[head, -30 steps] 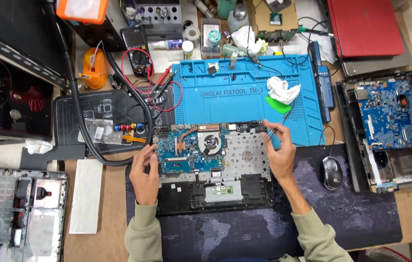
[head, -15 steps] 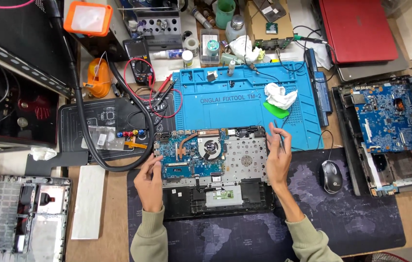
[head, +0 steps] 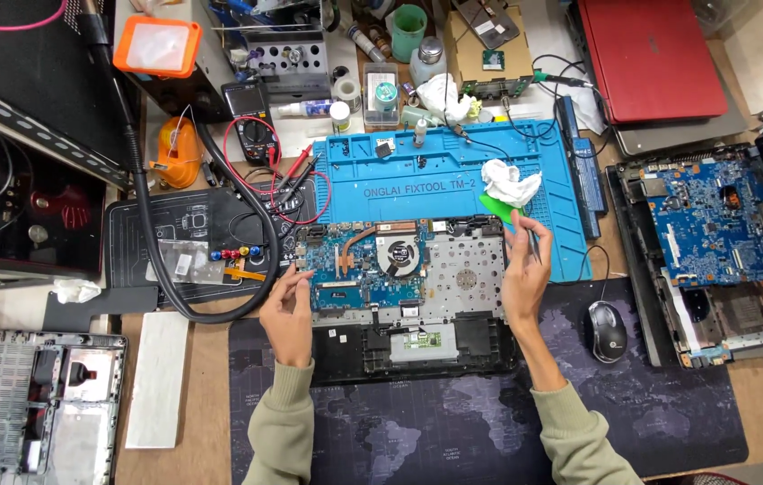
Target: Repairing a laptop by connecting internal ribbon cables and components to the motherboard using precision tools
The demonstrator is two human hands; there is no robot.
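The opened laptop base [head: 399, 287] lies mid-counter, half on the blue repair mat [head: 453, 175] and half on the dark desk mat [head: 453, 422], with the left hand [head: 287, 314] loosely curled against its left edge and the right hand [head: 523, 278] at its right edge pinching slim tweezers [head: 532, 241].

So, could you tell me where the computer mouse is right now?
In the head view, the computer mouse sits on the dark desk mat, just right of the right hand and left of the second opened laptop.
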